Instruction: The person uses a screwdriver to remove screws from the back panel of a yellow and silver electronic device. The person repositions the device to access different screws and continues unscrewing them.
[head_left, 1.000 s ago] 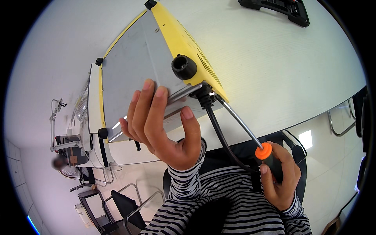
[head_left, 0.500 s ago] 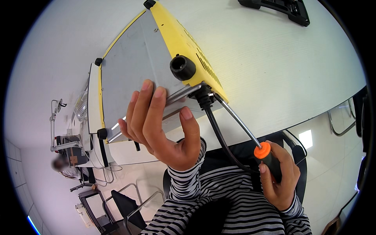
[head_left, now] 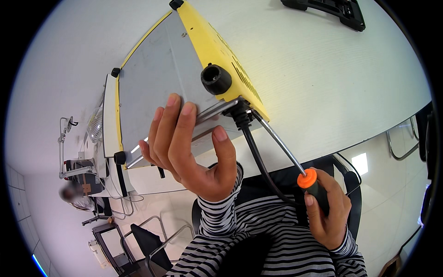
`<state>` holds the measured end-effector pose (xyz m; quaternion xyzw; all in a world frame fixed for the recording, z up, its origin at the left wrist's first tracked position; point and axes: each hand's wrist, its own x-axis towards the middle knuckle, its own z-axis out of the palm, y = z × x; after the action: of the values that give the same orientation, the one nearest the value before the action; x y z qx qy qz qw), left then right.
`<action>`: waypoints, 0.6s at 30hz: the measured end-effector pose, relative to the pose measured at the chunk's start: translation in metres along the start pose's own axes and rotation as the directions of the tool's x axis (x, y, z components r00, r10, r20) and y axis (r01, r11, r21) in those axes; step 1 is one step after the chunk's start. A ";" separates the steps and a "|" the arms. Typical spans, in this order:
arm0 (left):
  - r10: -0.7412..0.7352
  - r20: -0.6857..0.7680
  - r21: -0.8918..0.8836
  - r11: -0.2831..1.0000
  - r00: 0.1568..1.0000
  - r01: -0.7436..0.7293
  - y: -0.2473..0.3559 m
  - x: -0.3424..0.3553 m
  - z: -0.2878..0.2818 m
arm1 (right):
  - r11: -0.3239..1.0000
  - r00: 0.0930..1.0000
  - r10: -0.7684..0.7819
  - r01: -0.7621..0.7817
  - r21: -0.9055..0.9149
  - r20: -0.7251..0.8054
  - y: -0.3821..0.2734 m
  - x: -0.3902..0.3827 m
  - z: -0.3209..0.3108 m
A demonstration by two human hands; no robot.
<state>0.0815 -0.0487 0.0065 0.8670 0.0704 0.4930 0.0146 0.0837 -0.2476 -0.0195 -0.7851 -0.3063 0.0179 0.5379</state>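
A yellow metal case (head_left: 191, 34) with a grey panel (head_left: 152, 69) and black feet stands tilted on the table. My left hand (head_left: 194, 161) bears on its near edge, fingers over the grey panel and thumb on the adjoining side. In my right hand (head_left: 330, 212) is a screwdriver (head_left: 281, 141) with an orange-and-dark handle, held from below right. Its tip meets the case's near side, right beside the plug of a black power cord (head_left: 253, 150); the exact screw is too small to make out. The closest foot (head_left: 215, 79) is a hollow black cup.
The white table (head_left: 323, 69) bears a black plastic stand-like object (head_left: 344, 11) at its far edge. The cord hangs down toward my lap. At lower left are a black chair (head_left: 150, 247), a fan (head_left: 95, 124), a lamp arm (head_left: 62, 143) and a person (head_left: 74, 191) in the background.
The screwdriver handle and my right hand have shifted slightly left, the tip staying beside the plug. My left hand and the case have barely moved.
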 end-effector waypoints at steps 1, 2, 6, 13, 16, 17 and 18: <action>0.000 0.001 0.001 1.000 1.000 0.000 0.000 0.000 0.000 | 1.000 1.000 0.006 -0.006 0.004 0.009 0.000 0.000 0.000; 0.001 0.002 0.001 1.000 1.000 -0.001 0.000 -0.001 0.000 | 1.000 1.000 0.017 -0.017 0.001 0.011 -0.001 0.000 0.000; 0.012 0.017 0.014 1.000 1.000 -0.012 0.001 0.001 -0.002 | 0.997 0.999 0.051 -0.050 -0.064 0.009 -0.011 0.001 -0.002; 0.005 0.018 0.016 1.000 1.000 -0.005 0.001 0.001 -0.002 | 0.999 1.000 0.015 -0.016 -0.031 -0.022 -0.008 -0.005 -0.005; 0.006 0.012 0.011 1.000 1.000 -0.006 0.001 0.001 -0.001 | 0.998 0.998 0.065 -0.065 -0.022 0.013 -0.009 -0.006 -0.007; 0.007 0.011 0.010 1.000 1.000 -0.007 0.001 0.001 -0.001 | 0.998 0.998 0.059 -0.058 -0.034 0.009 -0.008 -0.006 -0.008; 0.009 0.009 0.012 1.000 1.000 -0.010 0.001 0.001 -0.001 | 0.998 0.999 0.052 -0.052 -0.045 0.004 -0.008 -0.006 -0.007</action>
<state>0.0812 -0.0494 0.0078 0.8696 0.0693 0.4888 0.0072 0.0776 -0.2553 -0.0118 -0.8048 -0.2876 0.0271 0.5185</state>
